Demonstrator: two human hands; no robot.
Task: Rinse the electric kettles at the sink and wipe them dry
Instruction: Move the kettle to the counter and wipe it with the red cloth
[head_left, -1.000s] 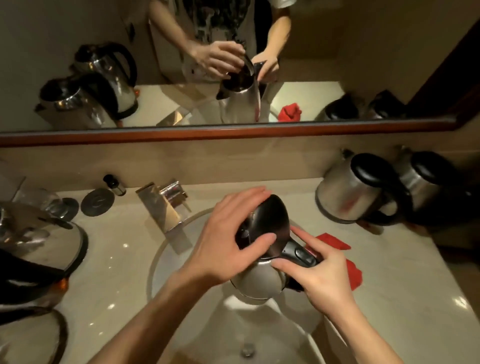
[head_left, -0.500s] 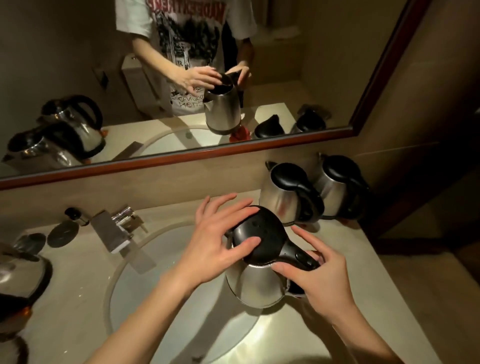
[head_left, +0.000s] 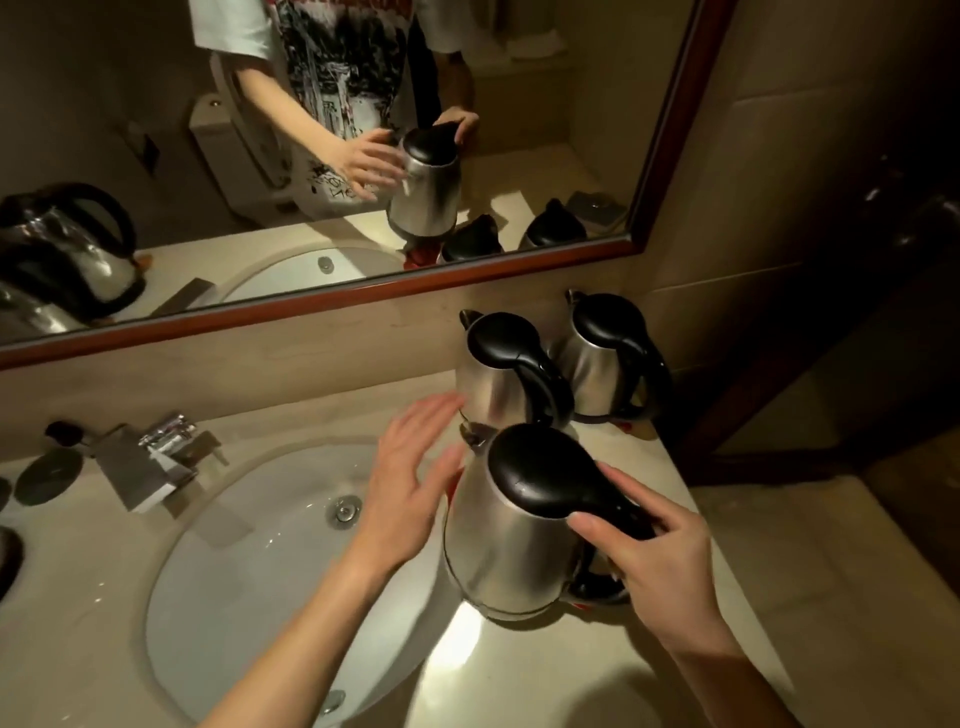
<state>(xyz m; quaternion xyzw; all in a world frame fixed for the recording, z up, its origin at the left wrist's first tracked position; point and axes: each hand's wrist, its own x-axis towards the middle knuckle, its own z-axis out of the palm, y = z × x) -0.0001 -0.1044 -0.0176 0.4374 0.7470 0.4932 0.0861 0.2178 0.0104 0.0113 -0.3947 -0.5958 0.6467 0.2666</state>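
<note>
Kettle (head_left: 511, 551), steel with closed black lid, gripped by right hand (head_left: 660, 566); left hand (head_left: 410, 483) spread, seemingly clear.

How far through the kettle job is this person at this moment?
Looks done: two kettles stand lids shut at the back right of the counter, though dryness cannot be judged. In hand: the right hand grips the handle of a third kettle on the counter beside the sink; the left hand hovers open. Left: more kettles wait at the left edge.

Right hand (head_left: 670, 561) gripping kettle (head_left: 514, 540) handle, left hand (head_left: 410, 483) spread beside sink (head_left: 234, 582)
</note>
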